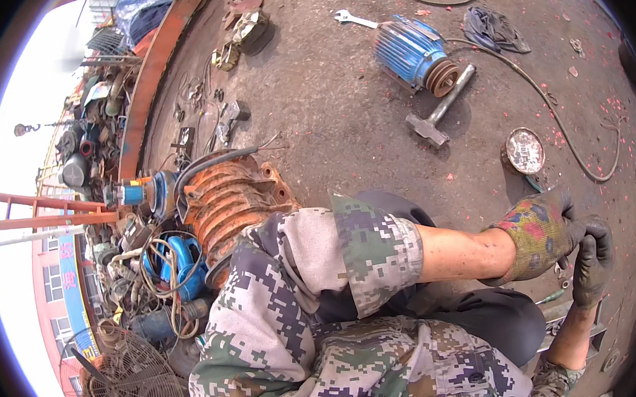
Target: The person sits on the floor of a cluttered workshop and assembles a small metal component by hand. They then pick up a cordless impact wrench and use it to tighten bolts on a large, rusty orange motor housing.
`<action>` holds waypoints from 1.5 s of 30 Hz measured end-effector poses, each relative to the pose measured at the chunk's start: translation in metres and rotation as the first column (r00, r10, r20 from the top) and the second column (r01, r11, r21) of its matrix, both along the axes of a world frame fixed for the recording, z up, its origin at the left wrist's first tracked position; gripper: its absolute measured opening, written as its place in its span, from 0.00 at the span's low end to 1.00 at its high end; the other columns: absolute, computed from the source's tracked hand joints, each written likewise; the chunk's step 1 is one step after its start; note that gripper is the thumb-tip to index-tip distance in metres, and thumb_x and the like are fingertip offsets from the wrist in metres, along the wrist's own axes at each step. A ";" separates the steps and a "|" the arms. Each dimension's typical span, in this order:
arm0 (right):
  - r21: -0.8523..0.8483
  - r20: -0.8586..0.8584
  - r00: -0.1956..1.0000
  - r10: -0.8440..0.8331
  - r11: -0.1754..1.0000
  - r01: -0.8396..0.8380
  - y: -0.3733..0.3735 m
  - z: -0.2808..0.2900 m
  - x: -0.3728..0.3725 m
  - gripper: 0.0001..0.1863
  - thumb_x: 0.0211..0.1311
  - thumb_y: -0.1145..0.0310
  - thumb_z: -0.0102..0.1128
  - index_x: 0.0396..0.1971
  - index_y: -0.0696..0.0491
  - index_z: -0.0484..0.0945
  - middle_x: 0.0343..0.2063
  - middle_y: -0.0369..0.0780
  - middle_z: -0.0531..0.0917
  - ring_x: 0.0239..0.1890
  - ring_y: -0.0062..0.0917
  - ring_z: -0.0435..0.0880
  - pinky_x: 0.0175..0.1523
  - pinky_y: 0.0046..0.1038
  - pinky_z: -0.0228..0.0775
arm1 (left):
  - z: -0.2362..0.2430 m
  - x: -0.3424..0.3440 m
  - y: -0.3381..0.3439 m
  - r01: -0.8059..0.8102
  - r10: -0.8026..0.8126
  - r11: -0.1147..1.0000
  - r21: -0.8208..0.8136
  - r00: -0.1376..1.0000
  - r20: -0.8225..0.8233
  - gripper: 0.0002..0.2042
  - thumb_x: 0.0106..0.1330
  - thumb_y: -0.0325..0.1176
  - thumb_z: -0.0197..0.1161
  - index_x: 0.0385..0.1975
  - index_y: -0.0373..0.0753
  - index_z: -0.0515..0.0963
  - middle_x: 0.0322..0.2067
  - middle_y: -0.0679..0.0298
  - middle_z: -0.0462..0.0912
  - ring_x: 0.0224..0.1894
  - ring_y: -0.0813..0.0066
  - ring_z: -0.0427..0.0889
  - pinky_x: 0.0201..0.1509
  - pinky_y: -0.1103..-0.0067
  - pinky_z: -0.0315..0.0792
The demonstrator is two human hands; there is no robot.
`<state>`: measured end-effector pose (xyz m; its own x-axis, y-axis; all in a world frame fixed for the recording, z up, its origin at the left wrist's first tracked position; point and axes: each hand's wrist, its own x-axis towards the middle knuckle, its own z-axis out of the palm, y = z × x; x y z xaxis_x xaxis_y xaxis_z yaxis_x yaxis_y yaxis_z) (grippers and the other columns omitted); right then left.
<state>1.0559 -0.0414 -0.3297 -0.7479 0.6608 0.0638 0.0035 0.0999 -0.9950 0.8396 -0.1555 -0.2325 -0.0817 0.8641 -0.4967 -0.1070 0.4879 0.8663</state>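
Observation:
My left hand [538,233], in a patterned knit glove with dark coated fingers, reaches to the right with fingers curled. Its fingertips meet my right hand [589,264], in a dark glove, also with bent, closed fingers; anything held between them is hidden. Above them stands a pale, stained can [522,149]. Farther up lie a long-handled hammer [428,127], a blue electric motor [407,50] with a rusty pulley, and a silver wrench [343,15]. Left of my arm rests a large rusty ribbed casting [229,197]. A green-handled tool [552,297] lies below my hands.
An orange steel beam [144,81] borders piled machinery at left, with blue parts [186,270] and a wire fan [135,381]. A long hose [563,115] snakes over the dirty floor near a dark cloth [490,30]. Metal pieces [247,30] lie at the top.

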 end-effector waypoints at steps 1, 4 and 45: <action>0.001 0.010 1.000 0.011 1.000 -0.011 0.006 0.009 -0.027 0.22 0.77 0.54 0.61 0.53 0.58 0.79 0.45 0.38 0.82 0.49 0.23 0.79 0.57 0.30 0.71 | -0.006 -0.013 -0.004 -0.097 0.095 0.995 0.039 0.995 0.037 0.20 0.74 0.48 0.59 0.43 0.32 0.76 0.36 0.56 0.89 0.35 0.71 0.89 0.39 0.74 0.79; 0.068 0.028 0.987 0.161 0.984 -0.163 0.019 0.025 -0.111 0.29 0.78 0.48 0.58 0.61 0.60 0.77 0.49 0.41 0.84 0.51 0.26 0.82 0.60 0.32 0.73 | 0.007 -0.055 -0.028 -0.348 0.348 0.937 -0.024 0.925 0.153 0.17 0.77 0.46 0.58 0.43 0.34 0.76 0.45 0.60 0.90 0.38 0.77 0.88 0.36 0.79 0.77; -0.666 0.528 -0.174 0.831 0.278 -0.693 0.000 0.148 -0.417 0.20 0.80 0.59 0.58 0.60 0.58 0.78 0.43 0.41 0.86 0.37 0.22 0.85 0.45 0.26 0.79 | 0.053 -0.095 -0.136 -0.886 0.833 -0.091 -0.455 -0.318 0.452 0.28 0.77 0.61 0.55 0.51 0.36 0.78 0.37 0.56 0.89 0.27 0.74 0.88 0.22 0.81 0.68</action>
